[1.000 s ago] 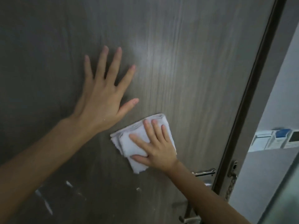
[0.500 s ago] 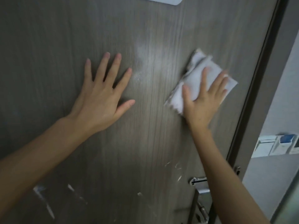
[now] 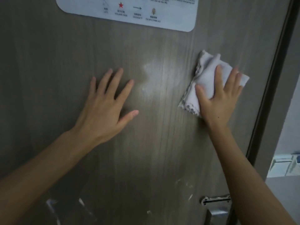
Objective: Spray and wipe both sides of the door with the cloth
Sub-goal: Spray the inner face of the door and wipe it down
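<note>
The right hand (image 3: pixel 220 98) lies flat with its fingers straight and a little spread, pressing the folded white cloth (image 3: pixel 209 78) against the grey-brown wood-grain door (image 3: pixel 162 143), near the door's right edge and well above the handle. The cloth shows above and to the left of the palm (its scalloped hem peeks out by the thumb), and one corner sticks out past the fingertips on the right. The left hand (image 3: pixel 105 108) rests bare on the door to the left of the cloth and apart from it, palm down, fingers straight and fanned, thumb out to the side. Between the two hands the door surface shows a pale hazy patch. A white notice (image 3: pixel 146 13) with a red star and an arrow is stuck on the door above both hands. Low on the right is a metal door handle (image 3: pixel 215 199), partly hidden behind the right forearm, and white smears (image 3: pixel 186 184) mark the door's lower part.
</note>
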Motion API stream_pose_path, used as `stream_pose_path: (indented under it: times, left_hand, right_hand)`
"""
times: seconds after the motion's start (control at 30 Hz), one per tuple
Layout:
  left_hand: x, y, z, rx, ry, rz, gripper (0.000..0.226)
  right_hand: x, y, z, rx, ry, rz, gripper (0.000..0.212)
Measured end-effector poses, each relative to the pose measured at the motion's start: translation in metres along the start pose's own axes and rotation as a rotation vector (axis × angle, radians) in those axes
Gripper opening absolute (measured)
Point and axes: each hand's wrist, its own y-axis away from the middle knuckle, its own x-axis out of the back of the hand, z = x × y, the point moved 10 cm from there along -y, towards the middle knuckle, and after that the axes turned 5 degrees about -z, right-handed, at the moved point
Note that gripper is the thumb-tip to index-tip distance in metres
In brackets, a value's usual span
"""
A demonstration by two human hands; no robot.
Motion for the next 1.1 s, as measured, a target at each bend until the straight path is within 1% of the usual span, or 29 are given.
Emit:
stream_pose_path:
  times: [0.07, 0.1, 0.13, 0.2, 0.27, 0.33, 0.43, 0.5, 0.53, 0.57, 0.6, 0.63, 0.7, 0.77, 0.83, 0.87, 0.9, 0.97, 1.03, 1.1]
  left_hand:
    - [0.015, 0.013, -0.041, 0.115, -0.008, 0.051, 0.078]
    - [0.021, 0.021, -0.064, 0.168, -0.022, 0.066, 0.078]
    - [0.026, 0.029, -0.085, 0.216, -0.041, 0.068, 0.079]
    - [0.029, 0.042, -0.122, 0.294, -0.086, 0.038, 0.082]
    - [0.025, 0.049, -0.143, 0.330, -0.126, -0.011, 0.088]
    - [0.020, 0.052, -0.150, 0.327, -0.147, -0.038, 0.090]
    - [0.017, 0.053, -0.152, 0.331, -0.149, -0.035, 0.089]
    - [0.017, 0.052, -0.152, 0.322, -0.139, -0.035, 0.089]
    - [0.017, 0.053, -0.152, 0.317, -0.134, -0.033, 0.089]
    - [0.018, 0.053, -0.152, 0.314, -0.131, -0.029, 0.089]
    - [0.018, 0.053, -0.152, 0.311, -0.128, -0.026, 0.089]
    - [0.018, 0.053, -0.152, 0.310, -0.125, -0.024, 0.089]
    - [0.018, 0.054, -0.152, 0.312, -0.120, -0.025, 0.089]
    - [0.017, 0.054, -0.151, 0.306, -0.116, -0.029, 0.088]
    - [0.019, 0.053, -0.151, 0.287, -0.104, -0.037, 0.087]
    - [0.021, 0.054, -0.152, 0.272, -0.087, -0.038, 0.086]
    - [0.023, 0.056, -0.154, 0.256, -0.057, -0.032, 0.084]
    - [0.031, 0.065, -0.162, 0.232, 0.035, 0.001, 0.078]
    - [0.039, 0.083, -0.172, 0.225, 0.105, 0.053, 0.073]
    - [0.041, 0.108, -0.178, 0.211, 0.108, 0.107, 0.069]
  right_hand:
    - [0.002, -0.017, -0.006, -0.165, 0.000, 0.041, 0.083]
    - [0.002, -0.021, -0.015, -0.196, 0.015, 0.056, 0.083]
    - [-0.001, -0.021, -0.028, -0.193, 0.029, 0.056, 0.083]
    - [-0.010, -0.016, -0.064, -0.106, 0.057, 0.037, 0.078]
    - [-0.019, -0.003, -0.111, 0.033, 0.065, 0.024, 0.072]
    - [-0.033, 0.022, -0.164, 0.209, 0.043, -0.023, 0.068]
    - [-0.059, 0.086, -0.234, 0.581, -0.001, -0.189, 0.067]
    - [-0.072, 0.130, -0.255, 0.840, 0.020, -0.310, 0.068]
    - [-0.074, 0.141, -0.256, 0.938, 0.032, -0.343, 0.069]
    - [-0.073, 0.139, -0.250, 0.989, 0.041, -0.349, 0.069]
    - [-0.070, 0.125, -0.241, 0.978, 0.048, -0.327, 0.069]
    - [-0.063, 0.101, -0.228, 0.900, 0.048, -0.277, 0.068]
    - [-0.046, 0.043, -0.197, 0.618, 0.035, -0.134, 0.067]
    - [-0.034, 0.003, -0.176, 0.331, 0.017, -0.050, 0.070]
    - [-0.034, -0.010, -0.179, 0.143, -0.010, -0.022, 0.071]
    - [-0.036, -0.009, -0.188, 0.096, -0.013, -0.019, 0.069]
    - [-0.039, -0.004, -0.200, 0.088, -0.006, -0.021, 0.068]
    - [-0.047, 0.015, -0.233, 0.173, 0.018, -0.046, 0.065]
    - [-0.059, 0.052, -0.270, 0.326, 0.003, -0.090, 0.061]
    - [-0.076, 0.110, -0.307, 0.519, -0.035, -0.174, 0.060]
